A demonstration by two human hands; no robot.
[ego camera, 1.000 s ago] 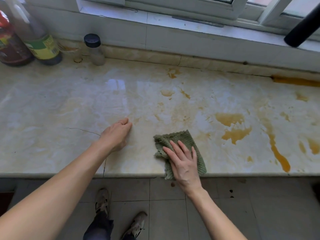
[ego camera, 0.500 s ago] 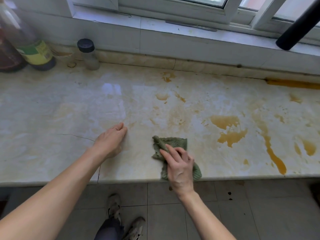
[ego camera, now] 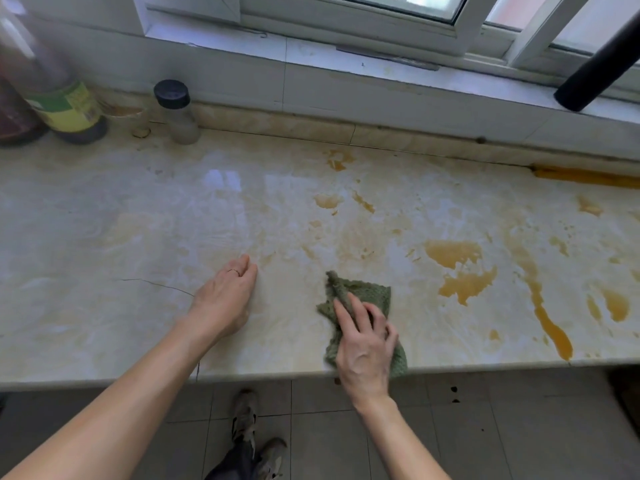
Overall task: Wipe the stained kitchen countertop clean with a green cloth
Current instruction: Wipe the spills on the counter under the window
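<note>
A green cloth (ego camera: 367, 292) lies bunched near the front edge of the pale marble countertop (ego camera: 138, 220). My right hand (ego camera: 363, 344) presses on it, fingers curled into the fabric, and one corner hangs over the edge. My left hand (ego camera: 225, 296) rests on the bare counter to the left of the cloth, fingers loosely curled, holding nothing. Orange-brown stains (ego camera: 457, 268) spread over the counter to the right of the cloth, with a long streak (ego camera: 543, 313) running toward the front edge.
At the back left stand a large bottle with a green-yellow label (ego camera: 65, 105), a dark bottle (ego camera: 14, 119) and a small black-capped jar (ego camera: 176, 112). A black tube (ego camera: 595, 67) crosses the window sill at top right. A thin crack (ego camera: 156, 284) runs through the counter. Tiled floor lies below.
My right hand has gone from flat to curled, gathering the cloth into a smaller bunch near the front edge. My left hand has stayed where it was.
</note>
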